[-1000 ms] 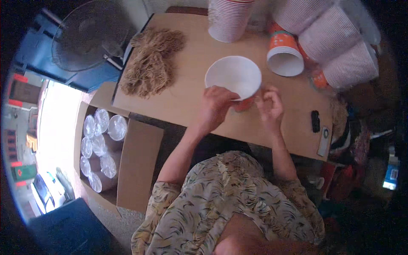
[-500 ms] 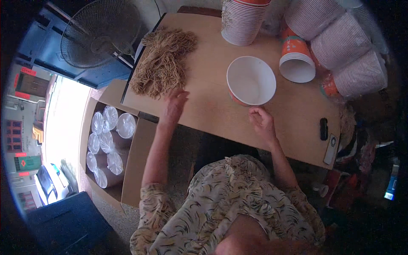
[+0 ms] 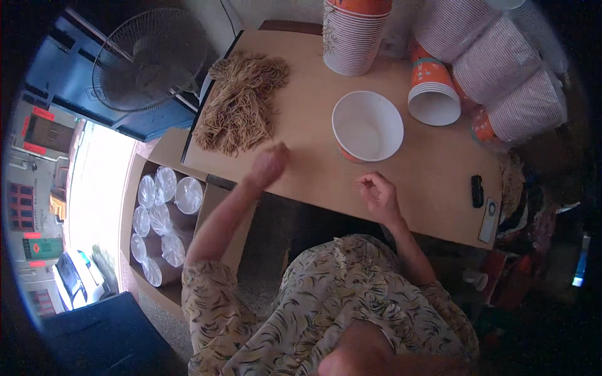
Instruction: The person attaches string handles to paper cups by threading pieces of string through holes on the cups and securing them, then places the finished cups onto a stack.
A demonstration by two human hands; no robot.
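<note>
surface: plain tan table (image 3: 401, 182) seen from above, a cardboard box (image 3: 106, 294) on the floor at its left edge.
left fingers: curled loosely together, holding nothing that can be seen.
left hand: left hand (image 3: 269, 164) hovers over the table just beside the near edge of the noodle pile.
right fingers: bent inward, tips close, clamped on nothing.
right hand: right hand (image 3: 378, 195) rests near the table's front edge, just below the bowl.
bowl: white paper bowl (image 3: 367, 126) stands upright and empty mid-table, between the hands and nearer the right one.
noodles: brown noodle pile (image 3: 241, 103) lies on the table's left part.
further out: stacked bowls (image 3: 354, 34) behind; sleeves of cups (image 3: 501, 69) lying at the right; clear lids (image 3: 160, 219) in the box; fan (image 3: 150, 59) beyond the table.
</note>
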